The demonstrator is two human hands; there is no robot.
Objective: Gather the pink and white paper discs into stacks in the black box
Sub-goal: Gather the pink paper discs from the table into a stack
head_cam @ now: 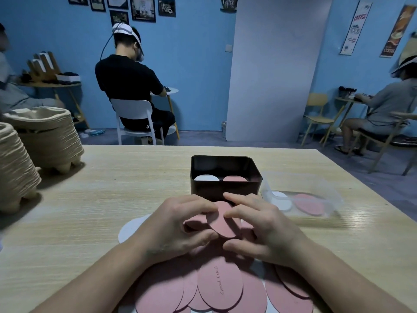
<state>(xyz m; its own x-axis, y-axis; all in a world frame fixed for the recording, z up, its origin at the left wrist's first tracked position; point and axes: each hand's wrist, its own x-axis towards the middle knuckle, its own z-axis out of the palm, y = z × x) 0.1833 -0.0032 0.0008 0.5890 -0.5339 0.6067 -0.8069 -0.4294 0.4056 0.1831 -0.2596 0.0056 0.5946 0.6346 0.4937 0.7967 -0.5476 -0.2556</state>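
Head view. Pinched at the edges by both grips: a small bunch of pink discs (222, 222). Left grip (180, 227) curled round the left side, right grip (259, 229) closing thumb and fingertips on the right. Held low over the surface (112, 177), beyond the loose spread of pink discs (221, 285) nearest the body.

Tilted at the top of the bunch, so showing as an oval stretched from far-left to near-right. Round in truth, hence no real long axis and no end to point with.

Straight ahead, just past the fingertips: the black box (225, 188), long side across the view, mouth up. Inside, side by side, white stack (206, 178) left and pink stack (234, 178) right. Pink stack a little right of the held bunch, so likely nearer the right grip. Probably calls for carrying forward over the near wall, then levelling.

Peeking from under the left grip: a white disc (133, 227). Right of the box: a clear tub (300, 199) with more discs.
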